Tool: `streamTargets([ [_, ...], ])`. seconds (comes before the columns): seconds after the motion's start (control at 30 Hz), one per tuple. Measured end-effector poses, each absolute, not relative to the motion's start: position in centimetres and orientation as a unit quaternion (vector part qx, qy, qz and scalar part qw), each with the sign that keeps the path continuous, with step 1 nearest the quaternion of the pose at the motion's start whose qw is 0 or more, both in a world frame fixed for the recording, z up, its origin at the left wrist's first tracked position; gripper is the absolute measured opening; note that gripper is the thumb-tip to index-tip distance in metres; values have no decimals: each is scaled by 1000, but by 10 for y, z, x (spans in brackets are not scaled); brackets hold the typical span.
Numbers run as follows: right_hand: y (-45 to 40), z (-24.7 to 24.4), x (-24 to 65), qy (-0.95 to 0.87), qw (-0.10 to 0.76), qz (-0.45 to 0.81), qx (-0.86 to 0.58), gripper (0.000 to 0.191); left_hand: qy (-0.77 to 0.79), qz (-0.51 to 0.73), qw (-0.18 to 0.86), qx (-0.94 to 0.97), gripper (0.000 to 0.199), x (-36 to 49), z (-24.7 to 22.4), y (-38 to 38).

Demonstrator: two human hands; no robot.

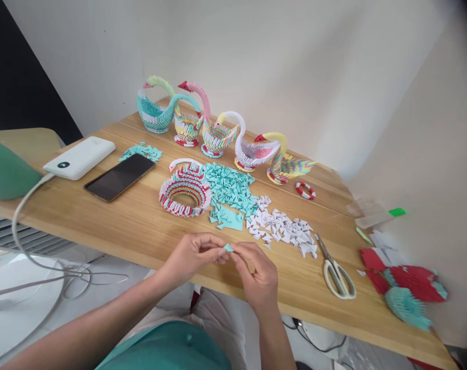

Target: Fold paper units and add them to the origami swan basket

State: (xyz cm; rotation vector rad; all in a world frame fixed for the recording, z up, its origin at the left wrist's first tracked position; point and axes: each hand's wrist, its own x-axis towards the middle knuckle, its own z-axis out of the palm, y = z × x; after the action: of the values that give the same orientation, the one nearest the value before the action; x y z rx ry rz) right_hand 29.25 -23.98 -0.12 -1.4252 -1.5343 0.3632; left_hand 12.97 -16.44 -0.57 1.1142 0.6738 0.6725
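Note:
Between the fingertips of both hands is a small folded turquoise paper triangle (228,247), held just above the table's front part. My left hand (198,256) pinches it from the left, and my right hand (256,270) grips its right side with thumb and forefinger. Just beyond the hands lie a heap of turquoise folded paper pieces (229,186) and a spread of white folded paper pieces (282,226). A round basket of red, white and turquoise folded paper (185,192) stands left of the turquoise heap.
Several folded-paper swans (252,151) line the back of the wooden table (141,231). Scissors (336,272) and red and turquoise paper pieces (411,288) lie at the right. A phone (120,176) and a white power bank (79,157) with a cable occupy the left.

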Motion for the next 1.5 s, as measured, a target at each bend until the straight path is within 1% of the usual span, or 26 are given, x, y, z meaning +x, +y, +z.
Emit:
streamTargets([
  [0.07,-240,0,293,-592,494,198,-605,23,317,319,684,574,20,129,-4,-167],
  [0.13,-240,1,294,-576,494,236,-607,17,318,330,615,642,15,128,-3,-170],
  [0.2,-240,2,295,-579,488,259,-600,9,310,341,549,697,14,127,-1,-171],
  [0.3,-240,4,294,-575,495,265,-595,7,297,358,469,751,15,124,-2,-171],
  [0.43,-240,3,293,-580,498,262,-589,7,286,376,393,789,14,124,-5,-170],
  [0.57,-240,3,293,-586,492,260,-589,7,260,396,342,811,15,125,-6,-170],
  [0.7,-240,5,291,-595,488,242,-591,9,257,401,339,811,12,126,-5,-170],
  [0.8,-238,3,288,-581,513,242,-583,10,264,419,366,788,11,127,-6,-171],
  [0.9,-233,-2,281,-518,580,302,-551,2,291,441,434,730,11,131,-9,-174],
  [0.97,-229,-5,277,-474,618,352,-519,2,313,448,481,685,12,135,-11,-177],
  [1.07,-227,-8,275,-435,640,392,-496,4,328,439,515,659,13,138,-16,-180],
  [1.17,-229,-6,278,-432,637,384,-510,3,323,425,506,678,12,135,-17,-178],
  [1.33,-235,-3,288,-483,595,333,-549,4,325,449,458,695,11,126,-8,-169],
  [1.5,-235,-7,292,-573,558,287,-527,24,290,451,442,719,12,126,3,-169],
])
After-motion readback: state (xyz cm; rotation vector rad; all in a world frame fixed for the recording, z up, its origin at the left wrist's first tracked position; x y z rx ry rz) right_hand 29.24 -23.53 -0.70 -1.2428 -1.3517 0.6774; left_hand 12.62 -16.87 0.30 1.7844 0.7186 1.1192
